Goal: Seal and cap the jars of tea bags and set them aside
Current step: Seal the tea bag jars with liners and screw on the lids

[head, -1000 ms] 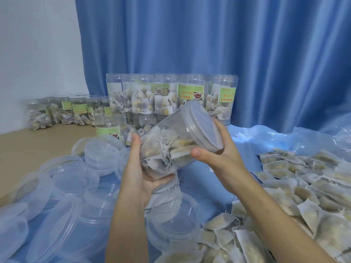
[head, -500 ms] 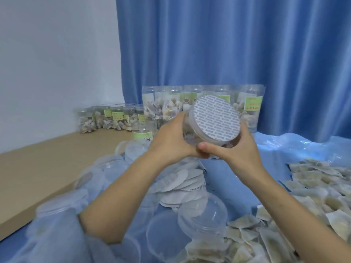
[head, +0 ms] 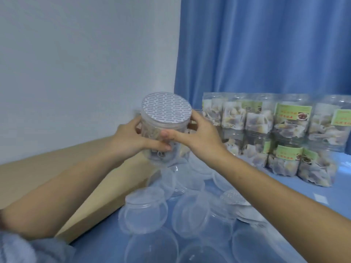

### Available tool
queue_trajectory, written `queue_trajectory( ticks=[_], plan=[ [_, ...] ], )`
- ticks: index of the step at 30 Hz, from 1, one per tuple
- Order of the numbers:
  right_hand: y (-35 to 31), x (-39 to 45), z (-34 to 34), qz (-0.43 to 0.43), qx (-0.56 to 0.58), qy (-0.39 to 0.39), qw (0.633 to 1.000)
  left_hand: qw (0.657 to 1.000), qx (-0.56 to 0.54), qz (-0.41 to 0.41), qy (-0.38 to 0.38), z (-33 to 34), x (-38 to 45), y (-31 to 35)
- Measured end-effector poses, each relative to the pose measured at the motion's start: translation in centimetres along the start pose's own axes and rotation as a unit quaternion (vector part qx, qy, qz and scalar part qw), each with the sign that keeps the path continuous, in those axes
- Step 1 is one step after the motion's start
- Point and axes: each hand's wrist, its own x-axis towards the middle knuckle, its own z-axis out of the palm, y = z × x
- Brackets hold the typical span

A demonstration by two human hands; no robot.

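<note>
Jar [head: 161, 133] of tea bags held in the air at frame centre, between both hands. Left hand [head: 131, 138] grips its left side, thumb curled across the front lower wall. Right hand [head: 195, 133] grips the right side, fingers at the rim, thumb on the front. Patterned seal [head: 166, 107] covers the mouth. Loose clear lids [head: 146, 211] lie below on the blue sheet [head: 106, 243]; filled labelled jars [head: 284, 133] are stacked at right before the curtain [head: 266, 44].

Stacked jars' [head: 284, 133] labels blurred, unreadable
</note>
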Motion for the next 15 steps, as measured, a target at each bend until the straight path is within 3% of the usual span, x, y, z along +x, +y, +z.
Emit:
queue_trajectory(
  ticks=[8,12,15],
  plan=[
    [2.4,2.5,10.9,0.069,-0.040,-0.094,0.992,0.994,-0.033,-0.107,0.008,-6.1,-0.1,-7.9],
    [4.0,2.5,13.1,0.085,-0.079,-0.132,0.984,0.991,0.019,-0.130,0.012,-6.6,-0.6,-11.2],
    [5.1,2.8,13.6,0.076,-0.106,-0.140,0.982,0.988,-0.013,-0.150,0.015,-6.8,-0.3,-12.4]
  ],
)
